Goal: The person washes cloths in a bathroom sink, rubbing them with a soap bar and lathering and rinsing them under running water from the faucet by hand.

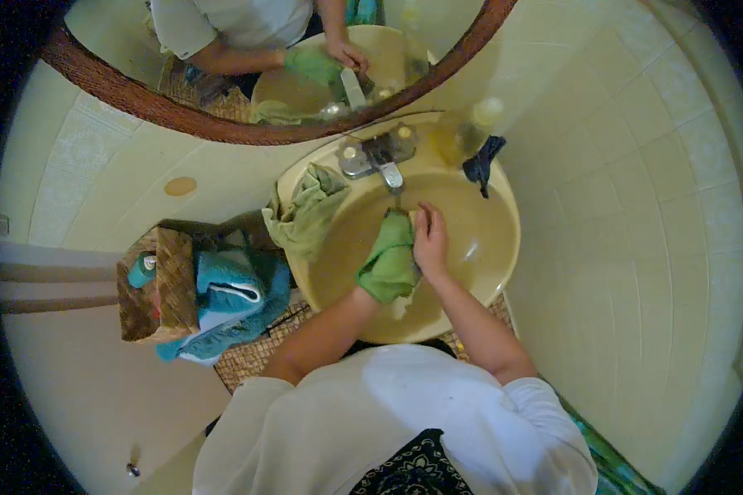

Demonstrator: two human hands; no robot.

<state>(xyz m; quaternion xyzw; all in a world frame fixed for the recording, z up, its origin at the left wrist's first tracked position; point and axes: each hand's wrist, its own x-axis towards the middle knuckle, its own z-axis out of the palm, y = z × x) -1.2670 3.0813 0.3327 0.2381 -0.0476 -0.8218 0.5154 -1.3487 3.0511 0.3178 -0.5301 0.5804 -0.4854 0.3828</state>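
Note:
Below the faucet point(391, 175), a bright green cloth point(390, 262) covers my left hand, so its fingers are hidden. My right hand point(430, 239) lies against the right side of the cloth near its upper end, fingers close together; what they grip, if anything, is hidden. Both hands are over the yellow sink basin point(491, 247). A paler green cloth point(309, 210) is draped over the sink's left rim. On the right rim lies a dark cloth point(483, 165).
A wicker basket point(176, 285) with a teal bottle point(143, 270) stands at the left, beside blue towels point(231, 289). Above the sink hangs a brown-framed mirror point(173, 107). A clear bottle point(470, 136) stands behind the dark cloth, near the tiled wall point(619, 206).

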